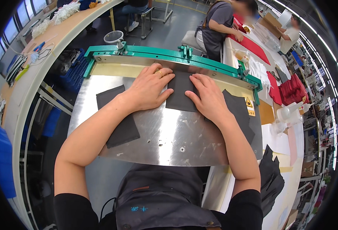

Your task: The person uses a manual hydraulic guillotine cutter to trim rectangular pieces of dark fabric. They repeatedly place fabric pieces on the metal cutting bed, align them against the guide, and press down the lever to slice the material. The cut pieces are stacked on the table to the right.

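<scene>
A small black rectangular piece, looking like fabric or thin leather [181, 94], lies flat on a shiny metal plate [165, 138], its far edge up against the bar of a green-framed machine [150, 53]. My left hand [148, 87] rests along its left side, fingers stretched toward the bar, a ring on one finger. At its right side lies my right hand [208, 96], thumb and fingers apart and touching the piece. Another black piece [119, 126] sits partly beneath my left forearm. More black pieces [240, 111] lie beyond my right wrist.
Dark ragged material [270, 180] lies on the table at right, near clear plastic bottles [287, 113] and red fabric [291, 92]. A co-worker [220, 28] sits beyond the machine. A long workbench [58, 34] curves along the left, with a blue crate [75, 73] below.
</scene>
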`<control>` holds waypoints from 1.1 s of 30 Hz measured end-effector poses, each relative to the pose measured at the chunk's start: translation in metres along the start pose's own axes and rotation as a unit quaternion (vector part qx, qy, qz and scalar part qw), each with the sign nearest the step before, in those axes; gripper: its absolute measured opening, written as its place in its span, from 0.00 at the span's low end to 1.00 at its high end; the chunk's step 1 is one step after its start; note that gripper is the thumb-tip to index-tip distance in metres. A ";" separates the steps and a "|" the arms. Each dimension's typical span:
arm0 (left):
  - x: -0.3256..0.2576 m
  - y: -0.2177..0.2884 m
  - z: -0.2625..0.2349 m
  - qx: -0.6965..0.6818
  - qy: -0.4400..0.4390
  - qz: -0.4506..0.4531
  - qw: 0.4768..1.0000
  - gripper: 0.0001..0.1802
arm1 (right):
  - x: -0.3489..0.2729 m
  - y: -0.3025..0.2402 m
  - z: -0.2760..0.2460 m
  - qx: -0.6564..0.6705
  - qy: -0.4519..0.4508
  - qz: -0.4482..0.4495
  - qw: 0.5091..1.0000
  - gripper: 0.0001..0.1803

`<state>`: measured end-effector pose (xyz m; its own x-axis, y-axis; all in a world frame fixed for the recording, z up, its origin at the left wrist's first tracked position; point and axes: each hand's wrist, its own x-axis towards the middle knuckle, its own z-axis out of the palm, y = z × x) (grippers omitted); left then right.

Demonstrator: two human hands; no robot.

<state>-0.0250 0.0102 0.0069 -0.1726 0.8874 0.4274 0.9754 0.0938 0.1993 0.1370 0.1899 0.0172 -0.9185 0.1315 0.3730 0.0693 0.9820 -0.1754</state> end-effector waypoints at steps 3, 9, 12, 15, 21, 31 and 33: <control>0.002 0.000 -0.001 -0.014 0.003 0.001 1.000 0.23 | 0.000 0.003 0.003 0.013 -0.004 -0.006 1.000 0.27; 0.003 0.003 -0.007 -0.033 -0.023 0.051 0.998 0.30 | -0.001 0.006 0.001 0.043 -0.048 -0.076 0.995 0.26; -0.003 0.009 -0.006 -0.038 -0.057 0.017 0.997 0.33 | 0.002 0.003 -0.004 0.104 0.002 -0.043 0.994 0.25; -0.002 0.021 -0.008 0.040 -0.063 -0.037 0.997 0.39 | 0.005 0.000 -0.013 0.136 0.072 -0.008 0.988 0.23; 0.005 0.034 -0.012 0.087 -0.100 -0.191 0.973 0.38 | 0.003 -0.010 -0.018 0.120 0.081 -0.076 0.986 0.20; -0.008 0.014 0.007 0.027 -0.018 -0.094 0.995 0.40 | 0.001 0.007 -0.024 0.017 -0.066 0.005 0.998 0.26; -0.008 0.014 0.006 0.033 -0.030 -0.084 0.995 0.41 | -0.001 0.010 -0.018 0.009 -0.052 -0.012 0.999 0.26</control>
<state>-0.0093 0.0074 0.0013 -0.3268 0.8821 0.3393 0.9410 0.2703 0.2037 0.1460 0.2021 0.0311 -0.9551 0.0928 0.2813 0.0410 0.9820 -0.1846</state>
